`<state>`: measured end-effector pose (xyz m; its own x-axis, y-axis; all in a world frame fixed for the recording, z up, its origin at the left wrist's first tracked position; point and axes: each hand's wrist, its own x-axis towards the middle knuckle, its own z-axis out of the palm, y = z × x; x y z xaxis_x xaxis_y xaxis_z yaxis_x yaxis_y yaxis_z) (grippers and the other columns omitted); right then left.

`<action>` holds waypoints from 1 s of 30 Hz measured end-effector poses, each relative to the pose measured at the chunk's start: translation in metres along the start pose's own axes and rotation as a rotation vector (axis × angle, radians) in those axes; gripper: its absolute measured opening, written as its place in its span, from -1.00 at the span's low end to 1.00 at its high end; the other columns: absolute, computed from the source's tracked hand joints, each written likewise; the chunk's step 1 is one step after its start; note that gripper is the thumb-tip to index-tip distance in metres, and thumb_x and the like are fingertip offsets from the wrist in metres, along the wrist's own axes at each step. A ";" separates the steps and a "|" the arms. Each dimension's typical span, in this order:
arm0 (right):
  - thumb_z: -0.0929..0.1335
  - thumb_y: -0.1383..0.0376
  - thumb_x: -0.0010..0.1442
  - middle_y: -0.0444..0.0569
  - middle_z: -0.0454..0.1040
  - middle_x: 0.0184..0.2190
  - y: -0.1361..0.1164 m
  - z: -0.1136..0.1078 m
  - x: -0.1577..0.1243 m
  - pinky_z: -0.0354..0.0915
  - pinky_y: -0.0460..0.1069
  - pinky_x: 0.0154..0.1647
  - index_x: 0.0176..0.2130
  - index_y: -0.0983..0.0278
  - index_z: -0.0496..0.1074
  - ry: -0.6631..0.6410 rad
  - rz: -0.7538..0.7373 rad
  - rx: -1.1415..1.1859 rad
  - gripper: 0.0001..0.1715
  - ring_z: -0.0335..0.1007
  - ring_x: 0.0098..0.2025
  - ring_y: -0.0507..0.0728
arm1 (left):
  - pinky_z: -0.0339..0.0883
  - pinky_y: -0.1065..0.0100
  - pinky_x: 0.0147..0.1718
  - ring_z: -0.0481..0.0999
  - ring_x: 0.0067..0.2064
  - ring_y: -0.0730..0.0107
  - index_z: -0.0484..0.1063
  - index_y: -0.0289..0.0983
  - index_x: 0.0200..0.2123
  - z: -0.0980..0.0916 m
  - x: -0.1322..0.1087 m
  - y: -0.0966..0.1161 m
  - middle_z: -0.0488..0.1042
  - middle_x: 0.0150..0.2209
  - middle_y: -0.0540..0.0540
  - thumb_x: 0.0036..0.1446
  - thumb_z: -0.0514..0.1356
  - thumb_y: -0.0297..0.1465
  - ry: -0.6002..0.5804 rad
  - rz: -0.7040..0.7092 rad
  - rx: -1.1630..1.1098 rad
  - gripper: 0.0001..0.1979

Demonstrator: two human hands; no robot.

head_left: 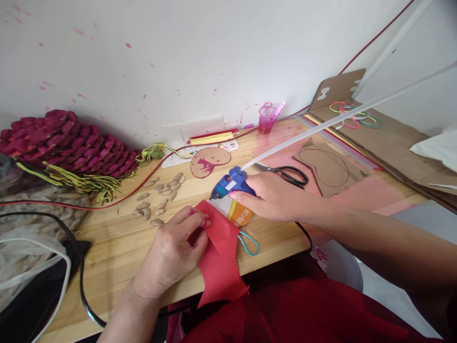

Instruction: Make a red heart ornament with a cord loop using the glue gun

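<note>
My right hand (pixel 273 196) is closed round a blue hot glue gun (pixel 231 183). A long translucent glue stick (pixel 321 127) runs out of its back end to the upper right. The gun's nozzle points left, close to the top edge of a piece of red paper (pixel 223 252). Pinching that paper near its upper left edge is my left hand (pixel 178 243); whatever else may lie under its fingers is hidden. Partly beneath the paper lie a piece of orange and white printed cardboard (pixel 241 214) and a turquoise cord loop (pixel 250 244).
Several peanuts (pixel 162 204) are scattered left of centre. Behind lie a painted cardboard heart (pixel 210 161), black scissors (pixel 291 175) and a cup of pink paint (pixel 267 120). Magenta peanut strings (pixel 67 147) stand at left. A red cable (pixel 135 190) and a black cable (pixel 80 267) cross the table.
</note>
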<state>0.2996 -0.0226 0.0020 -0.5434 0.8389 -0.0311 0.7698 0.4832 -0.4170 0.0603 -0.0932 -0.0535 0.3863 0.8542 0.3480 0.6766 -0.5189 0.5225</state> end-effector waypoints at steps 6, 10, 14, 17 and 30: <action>0.20 0.06 0.36 0.00 0.47 -0.43 0.002 0.001 0.000 0.02 -0.03 -0.40 -0.36 0.32 0.43 0.026 -0.047 -0.004 -0.53 0.22 -0.46 0.04 | 0.39 0.44 -0.25 0.50 -0.25 0.44 0.42 -0.24 -0.28 0.001 0.000 0.000 0.46 -0.27 -0.04 0.11 0.15 -0.63 0.007 0.005 -0.003 -0.81; 0.20 0.06 0.36 -0.01 0.47 -0.45 0.002 0.002 0.001 0.02 -0.03 -0.40 -0.36 0.32 0.43 0.025 -0.048 0.000 -0.53 0.23 -0.47 0.04 | 0.39 0.43 -0.27 0.50 -0.26 0.44 0.42 -0.24 -0.27 0.000 -0.001 0.000 0.46 -0.27 -0.04 0.11 0.15 -0.62 0.006 0.003 -0.001 -0.81; 0.21 0.06 0.35 -0.02 0.45 -0.48 0.001 0.000 0.000 0.01 -0.03 -0.42 -0.38 0.32 0.42 0.023 -0.051 -0.003 -0.54 0.20 -0.49 0.03 | 0.40 0.42 -0.26 0.50 -0.26 0.42 0.43 -0.24 -0.28 0.000 -0.001 0.000 0.46 -0.28 -0.04 0.11 0.15 -0.61 0.009 -0.003 0.001 -0.82; 0.21 0.05 0.35 -0.03 0.43 -0.49 0.000 -0.002 -0.002 0.00 -0.03 -0.42 -0.40 0.32 0.42 0.013 -0.049 -0.015 -0.52 0.18 -0.50 0.03 | 0.41 0.42 -0.24 0.52 -0.24 0.42 0.43 -0.23 -0.27 0.000 0.000 0.001 0.47 -0.27 -0.04 0.11 0.15 -0.62 0.011 -0.002 -0.009 -0.81; 0.20 0.00 0.34 -0.04 0.40 -0.54 -0.002 -0.006 -0.007 -0.02 -0.03 -0.44 -0.42 0.32 0.44 -0.012 0.009 -0.094 -0.46 0.17 -0.53 0.03 | 0.45 0.37 -0.19 0.53 -0.21 0.38 0.41 -0.22 -0.28 0.001 0.000 -0.001 0.49 -0.26 -0.06 0.11 0.14 -0.61 0.006 -0.016 -0.031 -0.81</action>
<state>0.3039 -0.0283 0.0086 -0.5397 0.8406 -0.0452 0.8025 0.4975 -0.3293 0.0602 -0.0923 -0.0545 0.3718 0.8622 0.3439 0.6631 -0.5060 0.5517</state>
